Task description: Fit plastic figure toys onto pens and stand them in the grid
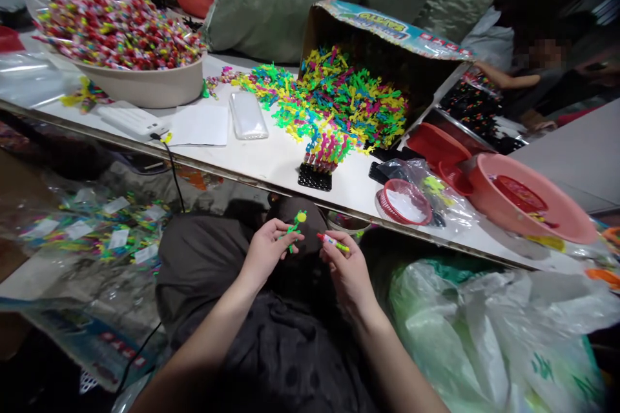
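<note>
Above my lap, my left hand (272, 246) pinches a small green figure (292, 230) with a round yellow head. A short distance to its right, my right hand (346, 264) grips a small tube (333, 242) with a red tip, a pale printed middle and a yellow-green end. The two pieces are apart. On the table ahead, a black perforated rack (314, 178) holds several upright tubes topped with pink and yellow figures (329, 147). Behind it, a pile of green, yellow, blue and pink figures (349, 90) spills from a cardboard box (387, 20) lying on its side.
A beige tub (145, 82) heaped with small red and yellow pieces stands left, near a white power bank (132, 119) with a cable. A red basket (404, 202) and a pink basin (533, 200) sit right. Plastic bags (494, 329) bulge beside my right arm. Other people work beyond the table.
</note>
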Motion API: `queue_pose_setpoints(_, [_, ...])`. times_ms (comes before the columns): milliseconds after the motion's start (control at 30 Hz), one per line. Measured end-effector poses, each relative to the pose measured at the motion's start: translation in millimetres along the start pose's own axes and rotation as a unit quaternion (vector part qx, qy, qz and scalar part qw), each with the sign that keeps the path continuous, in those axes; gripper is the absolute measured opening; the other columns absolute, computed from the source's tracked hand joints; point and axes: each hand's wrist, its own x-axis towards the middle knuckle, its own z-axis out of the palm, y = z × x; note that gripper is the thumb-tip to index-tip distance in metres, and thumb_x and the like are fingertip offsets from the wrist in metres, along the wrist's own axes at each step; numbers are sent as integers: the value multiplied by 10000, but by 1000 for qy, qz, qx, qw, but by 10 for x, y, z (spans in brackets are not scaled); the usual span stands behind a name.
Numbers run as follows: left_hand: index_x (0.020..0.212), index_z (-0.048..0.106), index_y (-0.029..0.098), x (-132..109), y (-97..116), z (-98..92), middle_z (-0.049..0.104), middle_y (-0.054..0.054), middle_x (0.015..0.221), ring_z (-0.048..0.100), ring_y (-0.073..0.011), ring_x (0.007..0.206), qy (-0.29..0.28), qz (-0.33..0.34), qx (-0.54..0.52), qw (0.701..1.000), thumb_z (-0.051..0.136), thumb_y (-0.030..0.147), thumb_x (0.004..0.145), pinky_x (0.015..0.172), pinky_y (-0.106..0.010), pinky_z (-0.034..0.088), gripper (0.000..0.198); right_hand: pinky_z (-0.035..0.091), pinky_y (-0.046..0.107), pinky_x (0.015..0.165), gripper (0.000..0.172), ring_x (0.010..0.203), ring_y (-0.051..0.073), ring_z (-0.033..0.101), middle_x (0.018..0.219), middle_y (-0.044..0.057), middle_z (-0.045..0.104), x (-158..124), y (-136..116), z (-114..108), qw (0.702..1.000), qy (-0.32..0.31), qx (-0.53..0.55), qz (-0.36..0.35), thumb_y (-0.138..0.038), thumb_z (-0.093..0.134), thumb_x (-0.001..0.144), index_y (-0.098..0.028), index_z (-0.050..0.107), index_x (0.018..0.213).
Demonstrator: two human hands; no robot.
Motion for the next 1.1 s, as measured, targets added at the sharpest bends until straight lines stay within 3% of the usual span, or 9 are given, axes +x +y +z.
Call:
queue_pose_setpoints(233, [718, 615, 143, -120, 143, -23, 630, -18, 693, 544, -102, 618, 68, 136, 136, 979, 661, 310, 650, 573, -194, 430, 186, 398, 191, 506, 292, 540, 72, 485, 617, -28, 557, -29, -140, 44, 996, 35, 84, 18, -234, 741, 566, -189, 622, 829])
queue_pose_setpoints(467, [692, 627, 157, -182, 212, -37, 633, -22, 685, 561, -121, 637, 64, 214, 226, 948, 639, 277, 672, 608, -212, 448, 122, 484, 244, 626, 255, 647, 114, 585, 742, 16, 649, -51, -210, 102, 996, 26, 78, 28, -284, 731, 583, -181, 632, 794])
queue_pose_setpoints(600, [723, 631, 170, -186, 212, -57, 643, -15, 706, 576, -122, 659, 46, 230, 249, 940, 619, 282, 702, 635, -208, 459, 114, 511, 286, 659, 230, 707, 146, 616, 784, 29, 661, -53, -226, 131, 995, 0, 97, 28, -318, 697, 637, -179, 613, 800])
queue_pose_setpoints(867, [815, 661, 190, -155, 186, -109, 668, -24, 772, 598, -140, 698, -8, 215, 300, 929, 607, 328, 725, 673, -216, 476, 173, 531, 316, 693, 249, 672, 151, 630, 728, 11, 658, -21, -214, 163, 993, 11, 110, 34, -313, 709, 628, -179, 590, 800])
queue_pose_setpoints(1100, [829, 673, 204, -132, 184, -135, 682, -32, 822, 619, -154, 753, -27, 264, 300, 916, 602, 314, 736, 719, -227, 475, 161, 525, 275, 685, 230, 671, 132, 626, 720, 1, 650, 2, -188, 159, 993, 15, 114, 30, -318, 702, 637, -183, 599, 793])
